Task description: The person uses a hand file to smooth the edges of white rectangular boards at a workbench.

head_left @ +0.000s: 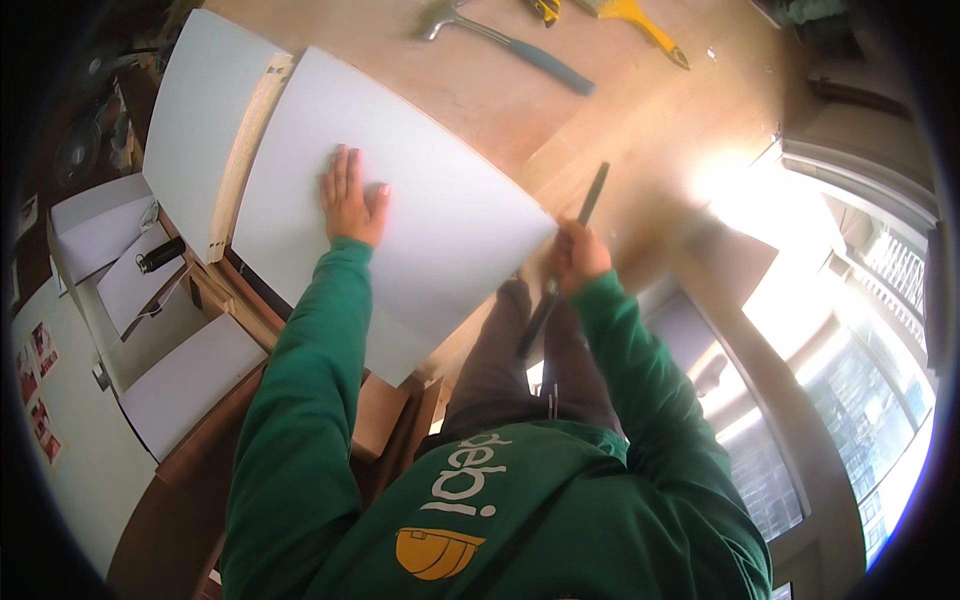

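My left hand [353, 197] lies flat on a large white board [420, 200], fingers stretched out and the thumb apart. At the board's right corner, my right hand [582, 257] is closed around a long, dark, flat file [594, 194]. One end sticks out beyond my fist, and the other points back toward my legs. The file's middle is hidden in my grip. Whether it touches the board's edge I cannot tell. Along the board's left side runs a pale wooden strip [245, 160], with another white panel [208, 95] beyond it.
A hammer [510, 45] with a blue-grey handle lies on the wooden surface [470, 90] past the board. Near it are a yellow-handled brush [645, 28] and a yellow-and-black tool [546, 10]. On the left, a black cylinder [161, 255] rests by white boxes. Bright windows [870, 370] stand right.
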`<state>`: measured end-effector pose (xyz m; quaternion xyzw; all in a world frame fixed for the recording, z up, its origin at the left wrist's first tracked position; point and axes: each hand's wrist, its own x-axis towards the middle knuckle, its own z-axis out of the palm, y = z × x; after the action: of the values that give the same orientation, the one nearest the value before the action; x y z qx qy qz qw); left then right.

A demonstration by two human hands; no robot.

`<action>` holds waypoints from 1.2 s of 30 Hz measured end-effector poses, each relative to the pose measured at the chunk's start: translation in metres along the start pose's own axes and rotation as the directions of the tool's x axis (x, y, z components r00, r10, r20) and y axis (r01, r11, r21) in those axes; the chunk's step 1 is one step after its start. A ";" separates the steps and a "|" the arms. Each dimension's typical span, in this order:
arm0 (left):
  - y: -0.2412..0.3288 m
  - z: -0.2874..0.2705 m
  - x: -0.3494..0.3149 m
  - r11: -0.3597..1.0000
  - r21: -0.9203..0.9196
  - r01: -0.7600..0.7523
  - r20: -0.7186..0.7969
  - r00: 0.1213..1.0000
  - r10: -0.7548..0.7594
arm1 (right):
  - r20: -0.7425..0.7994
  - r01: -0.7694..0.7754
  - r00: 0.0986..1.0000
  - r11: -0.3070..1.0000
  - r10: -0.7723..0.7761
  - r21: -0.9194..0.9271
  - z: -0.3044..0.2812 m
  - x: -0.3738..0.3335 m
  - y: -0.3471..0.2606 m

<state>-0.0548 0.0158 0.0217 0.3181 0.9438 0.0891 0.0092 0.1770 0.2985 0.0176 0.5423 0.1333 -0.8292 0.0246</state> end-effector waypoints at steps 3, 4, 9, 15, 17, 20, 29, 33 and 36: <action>-0.002 0.000 -0.001 1.000 0.003 0.011 -0.005 1.000 -0.011 | -0.028 0.027 0.999 0.998 -0.029 -0.048 0.000 0.001 -0.005; -0.002 0.000 -0.001 1.000 -0.001 0.014 -0.004 1.000 -0.014 | -0.039 0.027 0.999 0.997 -0.029 -0.070 0.002 -0.001 -0.009; -0.002 -0.002 -0.001 0.999 -0.020 0.026 -0.014 1.000 -0.027 | -0.005 0.091 0.996 0.978 -0.093 -0.186 -0.008 -0.006 -0.029; -0.010 -0.004 -0.010 0.999 -0.033 0.038 -0.026 0.999 -0.039 | -0.103 0.160 0.971 0.903 -0.218 -0.399 -0.032 -0.022 -0.023; -0.009 -0.002 -0.007 0.998 -0.052 0.032 -0.048 0.998 -0.035 | -0.088 0.183 0.965 0.873 -0.248 -0.453 -0.058 -0.023 -0.019; -0.010 -0.002 -0.010 0.997 -0.034 0.063 -0.041 0.997 -0.064 | -0.141 0.186 0.948 0.855 -0.286 -0.484 -0.071 -0.033 -0.007; -0.016 0.001 -0.025 0.992 -0.098 0.080 -0.171 0.981 -0.096 | 0.008 0.256 0.951 0.771 -0.310 -0.582 -0.068 -0.083 0.029; 0.010 -0.005 -0.072 0.937 -0.334 0.102 -0.347 0.911 -0.223 | 0.056 0.249 0.962 0.777 -0.266 -0.578 -0.010 -0.128 0.065; 0.061 -0.031 -0.160 0.800 -0.599 -0.039 -0.347 0.913 -0.215 | 0.173 0.292 0.956 0.716 -0.237 -0.633 0.019 -0.148 0.102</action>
<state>0.1075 -0.0375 0.0563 0.2289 0.8637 0.4419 -0.0794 0.2392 0.1798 0.1388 0.4416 0.4887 -0.7460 0.0983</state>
